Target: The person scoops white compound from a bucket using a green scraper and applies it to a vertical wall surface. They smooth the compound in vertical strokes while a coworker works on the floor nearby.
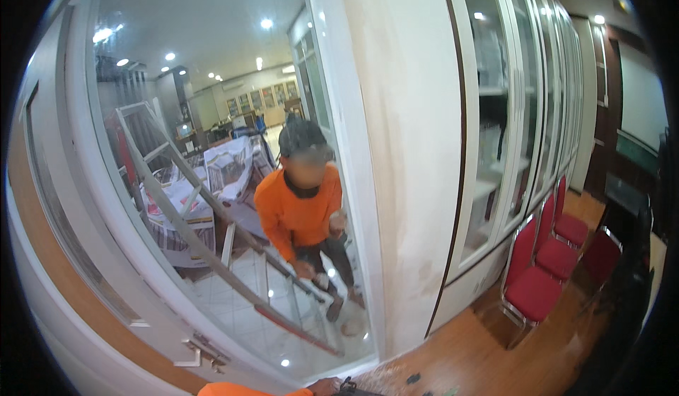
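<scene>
An orange sleeve enters along the lower edge, and only a small part of my left hand (324, 387) shows at its end. The hand is low, near the foot of the white window frame, and its fingers are mostly cut off. Right beside it is a dark object (351, 387), too cropped for me to name; whether the hand holds it is unclear. My right hand is out of the picture. Before me stands a tall glass pane (233, 254) in a white frame (353, 184), next to a white wall panel (410, 148) with brownish smears.
Through the glass appear a person in an orange top (297, 205), a leaning ladder (191, 219) and sheet-covered furniture (233, 169). A door handle (198, 355) is at left. Glass-fronted cabinets (523, 113) and red chairs (534, 293) line the right. Small dark bits (414, 378) lie on the wooden floor.
</scene>
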`<action>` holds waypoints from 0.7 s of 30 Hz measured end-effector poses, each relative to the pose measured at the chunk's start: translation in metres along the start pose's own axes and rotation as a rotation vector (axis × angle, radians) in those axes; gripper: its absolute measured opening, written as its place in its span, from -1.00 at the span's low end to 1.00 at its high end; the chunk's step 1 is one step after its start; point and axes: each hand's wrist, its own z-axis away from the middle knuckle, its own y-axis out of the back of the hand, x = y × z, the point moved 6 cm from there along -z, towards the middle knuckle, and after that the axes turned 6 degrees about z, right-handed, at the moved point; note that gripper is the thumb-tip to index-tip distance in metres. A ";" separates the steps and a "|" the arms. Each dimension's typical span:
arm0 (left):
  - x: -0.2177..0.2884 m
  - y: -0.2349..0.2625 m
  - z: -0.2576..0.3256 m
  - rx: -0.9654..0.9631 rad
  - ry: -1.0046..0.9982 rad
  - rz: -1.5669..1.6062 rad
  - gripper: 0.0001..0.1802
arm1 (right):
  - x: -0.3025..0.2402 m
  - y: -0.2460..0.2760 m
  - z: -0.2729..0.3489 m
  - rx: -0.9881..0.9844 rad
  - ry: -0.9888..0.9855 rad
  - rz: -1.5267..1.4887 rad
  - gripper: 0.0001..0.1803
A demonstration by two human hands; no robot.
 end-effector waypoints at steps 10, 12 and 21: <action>0.179 0.022 -0.088 0.033 -0.260 0.064 -0.50 | -0.054 -0.142 -0.077 -0.309 0.044 0.330 -0.41; 0.194 0.017 -0.090 0.032 -0.287 0.083 -0.51 | -0.055 -0.158 -0.083 -0.350 0.046 0.370 -0.42; 0.194 -0.077 -0.089 -0.076 -0.380 0.125 -0.55 | -0.044 -0.135 -0.091 -0.395 0.086 0.475 -0.42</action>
